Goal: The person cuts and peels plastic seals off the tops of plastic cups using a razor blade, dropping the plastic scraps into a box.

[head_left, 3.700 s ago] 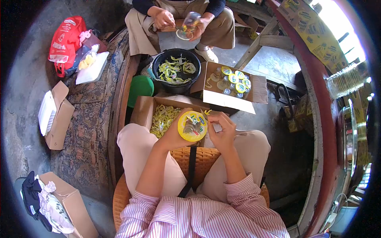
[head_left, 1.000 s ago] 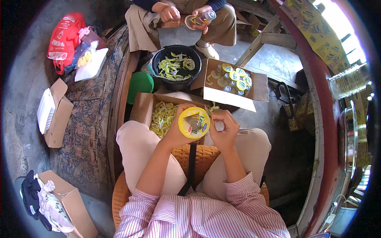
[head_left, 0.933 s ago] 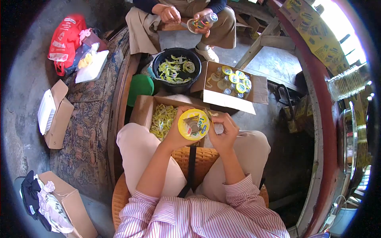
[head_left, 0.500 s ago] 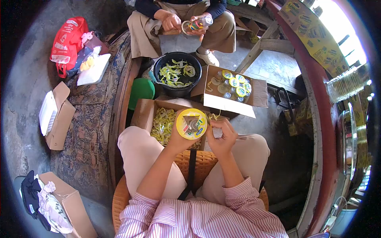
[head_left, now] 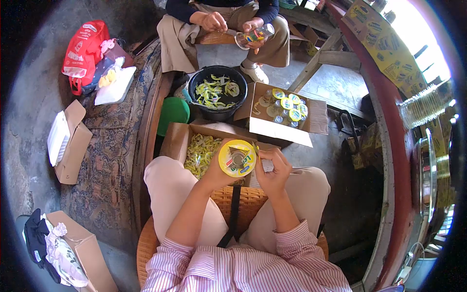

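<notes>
My left hand [head_left: 217,171] is wrapped round a plastic cup [head_left: 238,159] with a yellow printed rim, its round face tilted up toward me. My right hand [head_left: 273,170] is pinched close to the cup's right edge. A thin yellow-green piece shows at those fingertips, too small to make out. Below the cup, a cardboard box [head_left: 174,146] holds a heap of yellow strips [head_left: 199,151]. Beyond it, a black bucket [head_left: 219,111] contains more curled strips. An opened carton [head_left: 284,127] to its right holds several clear cups with yellow rims [head_left: 294,107].
A person [head_left: 221,22] sits opposite, holding a clear container with a coloured label [head_left: 255,36]. A green round object [head_left: 173,117] stands beside the bucket. A patterned mat [head_left: 102,180] and red bag [head_left: 85,53] lie left. A wooden post [head_left: 396,170] rises at right.
The cup in my left hand has turned and shifted slightly right. My right hand stays by its edge. The person opposite has moved their hands apart, shifting their container right.
</notes>
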`<act>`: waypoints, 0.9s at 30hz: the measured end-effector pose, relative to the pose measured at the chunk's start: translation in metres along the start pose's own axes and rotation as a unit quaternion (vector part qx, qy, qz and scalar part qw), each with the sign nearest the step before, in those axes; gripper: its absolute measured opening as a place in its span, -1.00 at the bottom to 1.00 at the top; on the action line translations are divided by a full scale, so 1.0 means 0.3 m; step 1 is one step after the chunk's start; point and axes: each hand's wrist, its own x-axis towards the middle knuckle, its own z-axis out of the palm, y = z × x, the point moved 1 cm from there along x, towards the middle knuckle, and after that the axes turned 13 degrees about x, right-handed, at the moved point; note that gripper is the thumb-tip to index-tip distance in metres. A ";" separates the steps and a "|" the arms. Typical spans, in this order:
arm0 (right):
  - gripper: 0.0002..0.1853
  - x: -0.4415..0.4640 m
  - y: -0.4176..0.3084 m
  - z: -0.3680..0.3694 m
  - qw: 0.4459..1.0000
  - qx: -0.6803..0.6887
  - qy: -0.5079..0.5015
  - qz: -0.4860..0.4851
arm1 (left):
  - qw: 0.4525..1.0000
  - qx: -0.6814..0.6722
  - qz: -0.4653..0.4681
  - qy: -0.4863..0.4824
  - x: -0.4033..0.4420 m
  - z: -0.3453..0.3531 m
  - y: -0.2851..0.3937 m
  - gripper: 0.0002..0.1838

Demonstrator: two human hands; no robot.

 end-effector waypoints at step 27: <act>-0.85 -0.020 0.020 0.007 1.000 0.008 0.013 0.026 | 1.000 -0.004 0.000 -0.014 0.001 -0.042 -0.003 -0.26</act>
